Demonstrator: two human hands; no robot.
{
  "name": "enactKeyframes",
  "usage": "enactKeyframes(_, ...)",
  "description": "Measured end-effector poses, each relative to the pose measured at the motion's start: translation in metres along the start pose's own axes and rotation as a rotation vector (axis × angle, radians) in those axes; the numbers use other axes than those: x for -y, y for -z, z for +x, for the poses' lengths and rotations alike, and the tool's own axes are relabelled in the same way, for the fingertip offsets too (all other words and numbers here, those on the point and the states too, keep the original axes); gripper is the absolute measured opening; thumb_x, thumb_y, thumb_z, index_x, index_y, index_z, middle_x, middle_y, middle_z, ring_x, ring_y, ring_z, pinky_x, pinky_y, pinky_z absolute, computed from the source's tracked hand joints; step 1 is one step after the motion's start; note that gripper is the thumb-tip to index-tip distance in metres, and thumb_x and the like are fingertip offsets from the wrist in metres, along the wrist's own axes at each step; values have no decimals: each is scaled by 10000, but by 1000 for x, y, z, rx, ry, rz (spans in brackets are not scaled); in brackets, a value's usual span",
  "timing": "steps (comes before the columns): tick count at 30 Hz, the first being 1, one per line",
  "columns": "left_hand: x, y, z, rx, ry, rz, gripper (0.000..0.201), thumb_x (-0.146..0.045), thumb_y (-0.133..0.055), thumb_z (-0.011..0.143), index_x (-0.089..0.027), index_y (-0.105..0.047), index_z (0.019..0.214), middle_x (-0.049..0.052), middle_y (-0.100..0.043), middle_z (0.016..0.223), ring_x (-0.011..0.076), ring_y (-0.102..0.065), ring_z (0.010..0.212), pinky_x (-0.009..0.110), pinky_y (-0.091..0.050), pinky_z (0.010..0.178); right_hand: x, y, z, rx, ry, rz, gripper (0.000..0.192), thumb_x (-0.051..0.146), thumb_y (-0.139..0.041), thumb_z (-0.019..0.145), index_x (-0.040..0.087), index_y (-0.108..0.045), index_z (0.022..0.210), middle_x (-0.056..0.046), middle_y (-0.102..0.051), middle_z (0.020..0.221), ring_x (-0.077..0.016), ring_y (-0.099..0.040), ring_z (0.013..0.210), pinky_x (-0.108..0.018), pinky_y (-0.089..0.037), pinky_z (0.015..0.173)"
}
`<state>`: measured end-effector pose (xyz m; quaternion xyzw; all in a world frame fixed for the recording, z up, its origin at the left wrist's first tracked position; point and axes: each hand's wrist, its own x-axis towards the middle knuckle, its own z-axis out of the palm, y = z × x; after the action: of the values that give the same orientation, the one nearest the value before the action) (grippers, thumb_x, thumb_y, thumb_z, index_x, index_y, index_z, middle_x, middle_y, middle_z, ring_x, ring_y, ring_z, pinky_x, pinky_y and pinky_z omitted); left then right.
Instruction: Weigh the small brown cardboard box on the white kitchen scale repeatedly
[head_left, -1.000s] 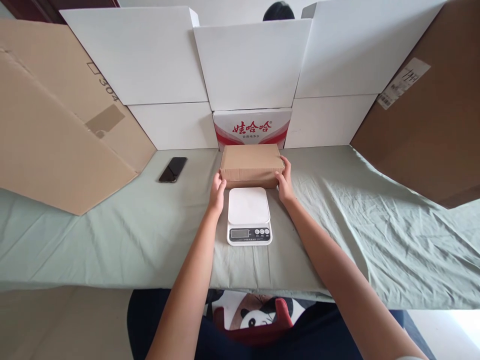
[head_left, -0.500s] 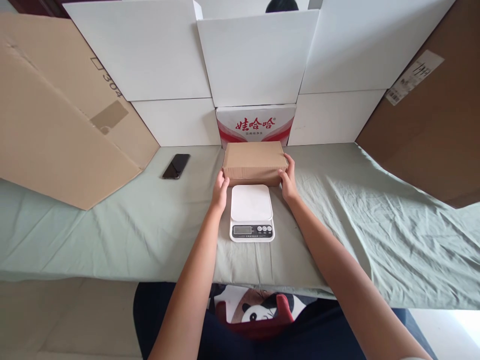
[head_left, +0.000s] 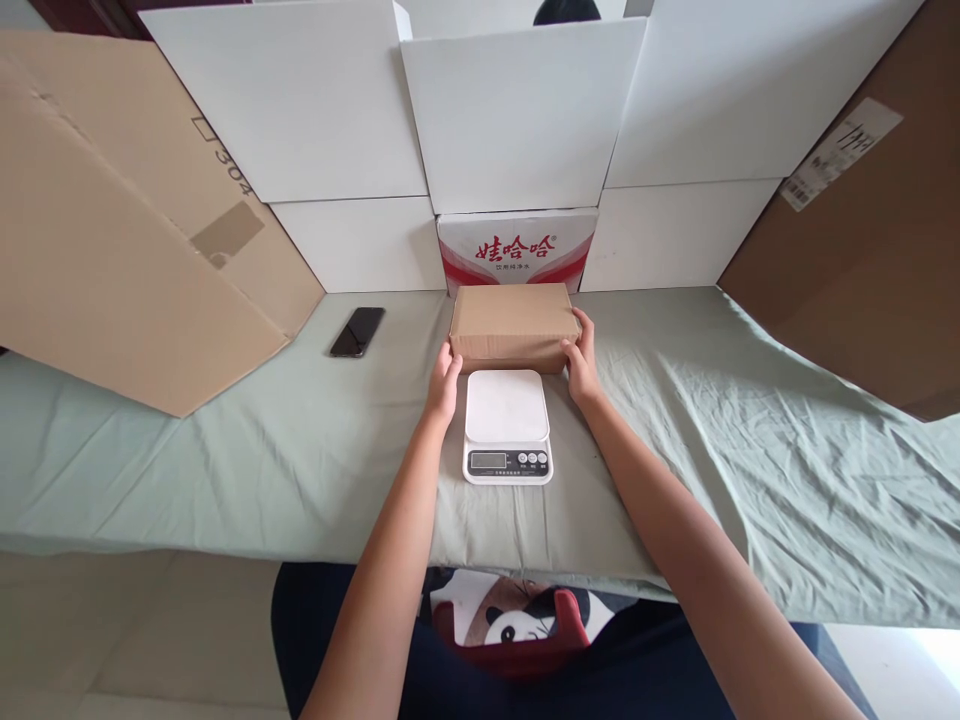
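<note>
A brown cardboard box (head_left: 516, 318) sits between my two hands, just behind a white kitchen scale (head_left: 508, 408). My left hand (head_left: 445, 382) presses against the box's left front corner, its thumb toward the front face. At the right end, my right hand (head_left: 580, 358) grips the box with the thumb on the front and the fingers around the side. The scale's platform carries nothing, and its display looks blank. Whether the box touches the cloth along its underside cannot be made out.
A black phone (head_left: 358, 332) lies on the green cloth (head_left: 247, 460) to the left. White panels (head_left: 525, 120) and a red-and-white printed carton (head_left: 517, 250) form the back. Large cardboard sheets stand at the left (head_left: 135, 220) and right (head_left: 870, 260).
The whole view has shifted slightly. My hands keep the same hold on the box, and nothing has visibly moved against the table.
</note>
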<state>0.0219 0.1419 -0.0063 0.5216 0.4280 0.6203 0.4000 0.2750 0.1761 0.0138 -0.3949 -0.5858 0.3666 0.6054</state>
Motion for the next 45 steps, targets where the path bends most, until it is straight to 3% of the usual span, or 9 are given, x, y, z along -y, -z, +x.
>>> enactKeyframes(10, 1, 1, 0, 9, -2, 23, 732, -678, -547, 936, -278, -472, 1545, 96, -486, 1642, 311, -398, 1560, 459, -301, 1283, -7, 2, 1, 12, 23, 46, 677, 556, -573, 883, 315, -388, 1488, -87, -577, 1528, -271, -568, 1396, -490, -461, 1196)
enactKeyframes(25, 3, 2, 1, 20, -24, 36, 710, -678, -529, 944, -280, -483, 1530, 91, -520, 1613, 301, -416, 1548, 443, -318, 1275, 1, 0, 0, -1, 35, 1, 711, 618, -556, 890, 276, -394, 1492, -116, -581, 1522, -291, -562, 1396, -494, -482, 1177)
enactKeyframes(32, 0, 2, 0, 25, -44, 44, 716, -698, -530, 936, -274, -497, 1513, 93, -532, 1600, 299, -418, 1546, 434, -316, 1275, -8, 1, 1, -8, 62, -22, 680, 603, -550, 896, 311, -406, 1493, -77, -597, 1502, -287, -577, 1381, -468, -511, 1163)
enactKeyframes(42, -1, 1, 0, 27, -29, 50, 704, -665, -532, 953, -273, -478, 1535, 92, -511, 1616, 301, -405, 1553, 432, -298, 1285, -3, 1, 0, 33, 38, 30, 710, 559, -555, 900, 298, -355, 1529, -102, -515, 1589, -302, -464, 1506, -567, -343, 1286)
enactKeyframes(45, 0, 2, -1, 18, -8, 49, 673, -635, -521, 971, -289, -469, 1546, 80, -501, 1626, 290, -394, 1561, 436, -290, 1290, -1, 1, -1, 34, 14, 21, 780, 566, -562, 892, 283, -303, 1570, -96, -428, 1662, -302, -358, 1581, -562, -273, 1323)
